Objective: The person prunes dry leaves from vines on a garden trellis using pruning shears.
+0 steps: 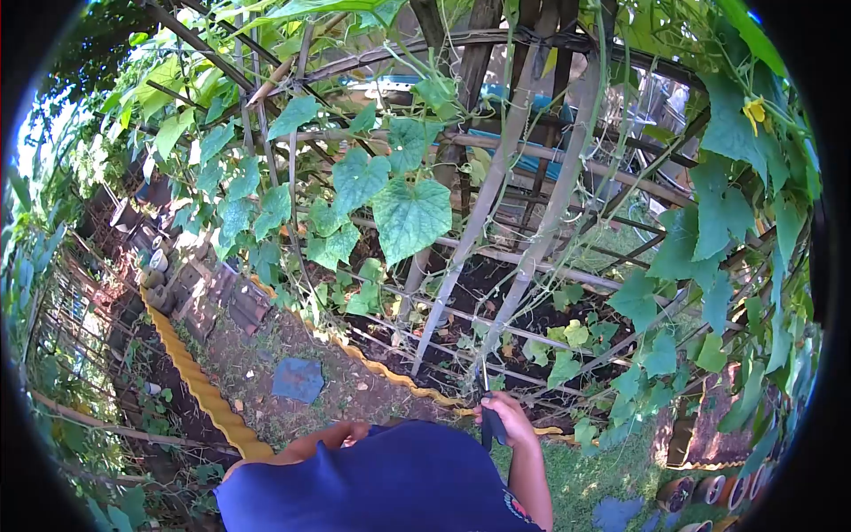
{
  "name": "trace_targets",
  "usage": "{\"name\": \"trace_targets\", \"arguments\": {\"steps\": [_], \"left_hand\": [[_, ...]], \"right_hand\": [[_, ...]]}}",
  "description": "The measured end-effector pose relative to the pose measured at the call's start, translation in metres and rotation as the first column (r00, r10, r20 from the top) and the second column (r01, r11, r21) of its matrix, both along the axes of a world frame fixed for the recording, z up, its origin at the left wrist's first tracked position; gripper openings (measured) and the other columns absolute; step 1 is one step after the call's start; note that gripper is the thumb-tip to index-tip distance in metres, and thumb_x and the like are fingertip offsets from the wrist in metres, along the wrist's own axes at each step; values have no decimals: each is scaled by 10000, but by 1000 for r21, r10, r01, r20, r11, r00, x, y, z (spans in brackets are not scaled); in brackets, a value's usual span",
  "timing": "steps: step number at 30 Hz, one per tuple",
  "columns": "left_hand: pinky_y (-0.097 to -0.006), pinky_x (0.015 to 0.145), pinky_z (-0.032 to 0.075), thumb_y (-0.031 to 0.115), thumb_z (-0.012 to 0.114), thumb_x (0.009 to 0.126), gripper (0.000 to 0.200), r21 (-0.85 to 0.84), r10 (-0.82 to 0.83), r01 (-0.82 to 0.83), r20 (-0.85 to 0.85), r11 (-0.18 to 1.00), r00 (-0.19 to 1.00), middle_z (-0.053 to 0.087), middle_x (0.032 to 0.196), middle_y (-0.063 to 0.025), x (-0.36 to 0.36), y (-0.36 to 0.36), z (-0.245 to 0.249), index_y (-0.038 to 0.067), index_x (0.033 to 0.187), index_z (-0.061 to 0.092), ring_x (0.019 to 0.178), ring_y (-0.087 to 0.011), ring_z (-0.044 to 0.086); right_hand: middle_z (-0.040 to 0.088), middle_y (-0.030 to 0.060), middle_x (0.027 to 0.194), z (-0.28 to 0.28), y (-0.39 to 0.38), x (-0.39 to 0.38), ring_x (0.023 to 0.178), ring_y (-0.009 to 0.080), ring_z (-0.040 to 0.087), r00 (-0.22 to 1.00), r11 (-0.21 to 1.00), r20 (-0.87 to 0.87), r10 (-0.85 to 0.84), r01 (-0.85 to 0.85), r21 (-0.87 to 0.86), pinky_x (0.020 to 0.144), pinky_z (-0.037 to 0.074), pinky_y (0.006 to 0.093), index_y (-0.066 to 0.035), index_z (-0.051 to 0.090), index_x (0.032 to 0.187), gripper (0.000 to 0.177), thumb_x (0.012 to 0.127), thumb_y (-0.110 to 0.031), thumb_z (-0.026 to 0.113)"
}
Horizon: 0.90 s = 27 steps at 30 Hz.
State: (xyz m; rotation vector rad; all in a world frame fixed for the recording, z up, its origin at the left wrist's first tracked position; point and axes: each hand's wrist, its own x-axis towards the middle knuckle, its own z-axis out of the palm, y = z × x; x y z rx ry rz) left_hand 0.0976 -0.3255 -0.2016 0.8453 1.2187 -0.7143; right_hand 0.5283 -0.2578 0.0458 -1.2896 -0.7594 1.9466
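My right hand point(507, 418) is closed round the black handles of what look like pruning shears point(491, 427). Their narrow tip points up toward the foot of a wooden trellis point(483, 208). My left hand point(357, 433) is held close to my chest, partly hidden by my blue shirt. Its visible fingers look curled, and whatever they may hold is out of sight. Cucumber-like vines climb the trellis, with a large green leaf point(411, 218) hanging at its middle. Thin stems and tendrils run down the poles above my right hand.
Wavy yellow edging point(191, 377) borders the beds to the left and in front. A flat blue-grey slab point(298, 379) lies on the dirt path. Several pots point(709, 490) stand at the lower right. A yellow flower point(755, 113) hangs at the upper right.
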Motion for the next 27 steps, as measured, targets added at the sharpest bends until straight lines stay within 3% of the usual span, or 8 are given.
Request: {"name": "trace_targets", "arguments": {"steps": [5,8,9,11,14,16,21,27], "left_hand": [[-394,898,525,163,646,797,515,-124,28,-25,20,992,999,683,1160,-111,29,33,33,48,1291,559,1035,-286,656],[-343,794,552,297,645,913,345,357,-122,57,161,932,979,693,989,-60,21,91,90,83,1182,621,853,-183,662],[-405,872,525,360,619,907,409,720,-121,-36,166,693,979,692,1103,-74,32,107,161,57,1183,625,1023,-227,642],[-382,952,512,289,615,948,357,940,17,-177,180,292,984,672,1180,-125,47,153,299,64,1225,627,1081,-251,643],[-327,864,545,89,586,948,207,855,40,-373,414,-361,909,701,1036,-93,53,193,484,23,1138,636,949,-180,673],[-273,665,526,87,610,931,164,614,-7,-221,331,-758,944,696,830,-83,33,232,560,24,1075,654,741,-118,653],[-403,862,535,107,593,915,263,488,245,323,-217,-811,945,698,1076,-173,8,323,672,14,1157,642,961,-334,686],[-476,831,533,38,498,845,267,443,344,507,-400,-739,850,691,1003,-222,10,393,675,17,1034,686,954,-389,663]], "right_hand": [[677,140,896,-23,-5,21,750,197,673,999,999,39,30,-31,38,689,553,312,55,539,1166,430,863,-222,663],[676,136,892,-20,-13,27,749,191,671,999,1000,46,12,-13,28,693,553,309,48,545,1159,417,863,-222,662],[676,136,892,-18,-15,26,748,190,671,999,999,41,14,-15,32,689,555,308,47,544,1163,416,864,-218,661],[676,137,893,-12,-14,23,744,188,670,999,998,33,19,-21,51,680,558,307,46,543,1171,415,866,-209,660],[670,96,898,8,-12,13,753,156,649,997,993,79,-9,-1,119,687,523,275,41,597,1147,405,861,-238,664],[680,108,925,54,-2,2,772,158,649,998,980,54,12,-23,198,709,532,301,44,557,1200,423,867,-192,667],[670,150,1004,183,33,-39,848,184,655,958,867,-219,186,-55,496,765,537,328,37,497,1258,415,921,-178,610],[683,171,954,303,102,-117,789,213,683,868,804,-356,346,-78,589,729,554,346,8,557,1094,371,961,-338,557]]}}
